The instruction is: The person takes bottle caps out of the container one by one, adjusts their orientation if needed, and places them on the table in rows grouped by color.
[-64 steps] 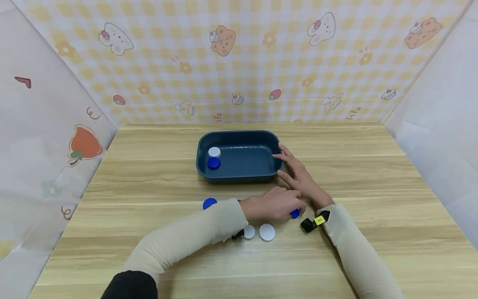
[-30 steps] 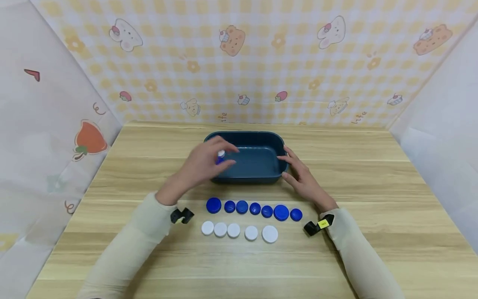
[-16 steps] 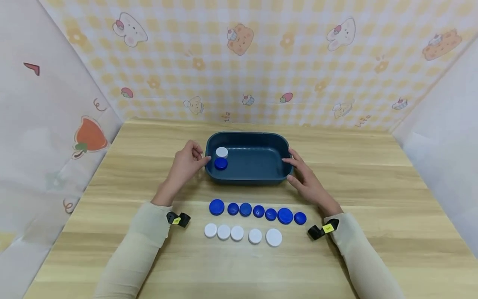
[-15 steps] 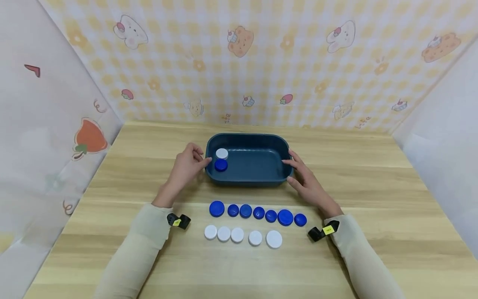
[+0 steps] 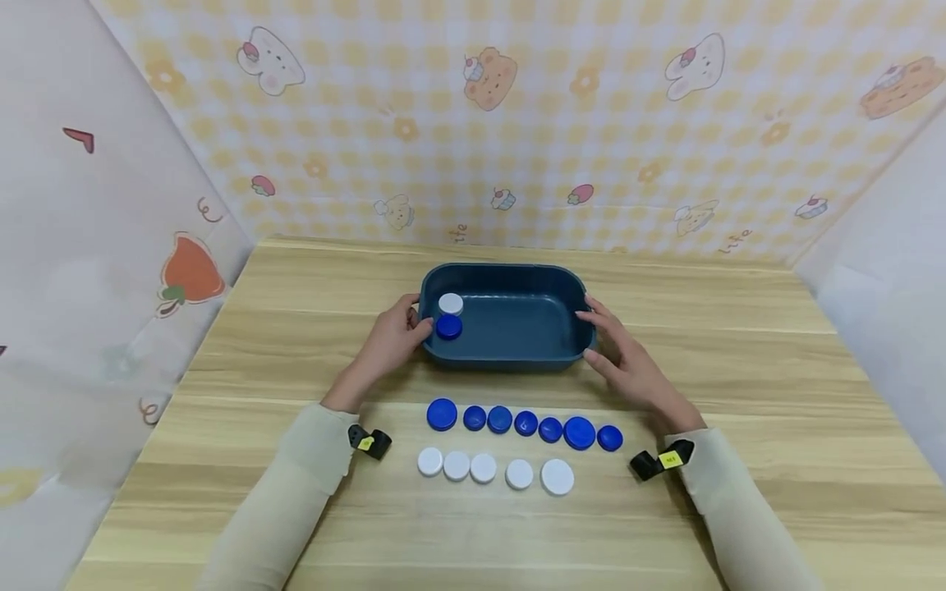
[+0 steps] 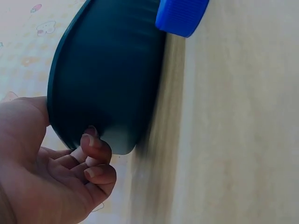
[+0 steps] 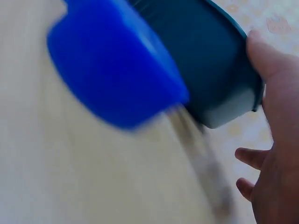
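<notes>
A dark teal rectangular bin point(image 5: 510, 361) stands on the table in the head view, with one white bottle cap point(image 5: 451, 304) and one blue bottle cap point(image 5: 448, 327) at its left end. My left hand point(image 5: 392, 336) pinches the bin's left end, thumb on the rim and fingers curled against the outside, as the left wrist view shows. At the opposite end, my right hand point(image 5: 624, 361) holds the rim between thumb and fingers; two of its fingers stick out free in the right wrist view. A row of several blue caps point(image 5: 526, 423) lies before the bin.
Nearer me, a second row of several white caps point(image 5: 484, 468) lies on the wooden table point(image 5: 739, 345). A patterned cloth wall point(image 5: 517, 148) rises behind the table, and pale walls flank it. Both wrists wear small black cameras.
My left hand has left a blue cap at the row's right end, passed over the bin and taken its left end. The right hand keeps to the right end.
</notes>
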The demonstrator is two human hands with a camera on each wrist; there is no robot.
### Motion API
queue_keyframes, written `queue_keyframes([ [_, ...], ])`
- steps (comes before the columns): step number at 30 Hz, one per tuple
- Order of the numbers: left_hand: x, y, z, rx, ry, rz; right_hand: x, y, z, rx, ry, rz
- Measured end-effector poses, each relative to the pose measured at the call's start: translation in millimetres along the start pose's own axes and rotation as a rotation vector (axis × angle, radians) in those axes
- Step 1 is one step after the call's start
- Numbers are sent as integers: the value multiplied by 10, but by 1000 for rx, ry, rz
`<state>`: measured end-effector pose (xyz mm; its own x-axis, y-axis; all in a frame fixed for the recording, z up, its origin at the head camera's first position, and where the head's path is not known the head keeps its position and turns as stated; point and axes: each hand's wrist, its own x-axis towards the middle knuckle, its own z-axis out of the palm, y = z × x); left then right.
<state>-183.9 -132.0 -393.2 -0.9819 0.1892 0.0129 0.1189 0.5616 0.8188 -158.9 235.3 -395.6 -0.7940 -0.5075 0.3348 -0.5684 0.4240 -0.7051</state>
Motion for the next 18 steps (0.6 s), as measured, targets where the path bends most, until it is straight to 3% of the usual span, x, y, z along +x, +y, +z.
queue_keyframes([
  [5,1,-8,-5,-5,-14,7,92,8,-203,-137,52,-80],
  [8,-5,-22,-8,-7,-19,0,263,-161,-365,-186,48,-149],
  [13,-15,8,-18,-5,-13,-14,672,-570,-510,-163,-70,-174],
  [18,-8,45,0,13,-7,-41,1083,-718,-380,-138,-225,-119],
])
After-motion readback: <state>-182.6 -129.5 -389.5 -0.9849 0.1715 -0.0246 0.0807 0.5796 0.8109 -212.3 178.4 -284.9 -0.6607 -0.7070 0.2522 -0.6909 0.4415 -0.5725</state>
